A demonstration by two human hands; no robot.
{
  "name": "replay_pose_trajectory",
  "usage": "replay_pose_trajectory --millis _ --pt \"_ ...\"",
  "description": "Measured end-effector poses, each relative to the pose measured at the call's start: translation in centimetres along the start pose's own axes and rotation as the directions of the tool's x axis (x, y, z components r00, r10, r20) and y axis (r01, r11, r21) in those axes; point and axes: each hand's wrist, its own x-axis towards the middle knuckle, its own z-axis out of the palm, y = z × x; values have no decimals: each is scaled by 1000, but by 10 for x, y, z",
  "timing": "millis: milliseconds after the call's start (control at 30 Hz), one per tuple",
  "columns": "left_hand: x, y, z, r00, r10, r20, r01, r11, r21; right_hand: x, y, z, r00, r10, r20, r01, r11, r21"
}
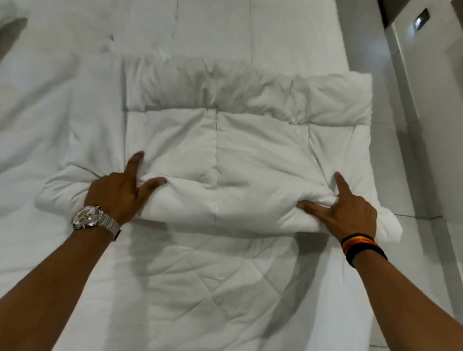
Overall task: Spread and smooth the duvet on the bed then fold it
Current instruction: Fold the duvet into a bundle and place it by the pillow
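Left to right: the left hand [119, 191], wearing a wristwatch [88, 217], pinches a gather of the duvet [228, 145] between thumb and curled fingers, index finger extended. The duvet lies as a thick folded bundle near the right side of the bed [37, 122], its far edge rolled into a puffy ridge. The right hand [347, 215], wearing a striped wristband [362, 249], grips the near fold likewise, index finger pointing away. Spreading appears finished and folding well advanced; one more fold or a tidying press seems left. The bundle's long axis runs left to right across the view, its near folded edge facing the person.
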Motion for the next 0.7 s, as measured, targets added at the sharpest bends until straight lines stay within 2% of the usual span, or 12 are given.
replay_pose_trajectory --millis 267,500,567,700 --pt "-71 3 -88 999 -49 -15 50 997 60 -79 -23 -84 999 -21 44 20 1000 22" --pt "-171 8 -175 1000 -7 16 6 998 57 -207 -3 -133 997 -44 61 38 994 105" --pt "-217 12 -188 997 6 79 -8 1000 27 -254 18 -139 996 -28 87 18 993 114" --pt "-320 15 -188 949 -14 314 9 1000 18 -349 71 -134 977 14 211 -32 996 83"
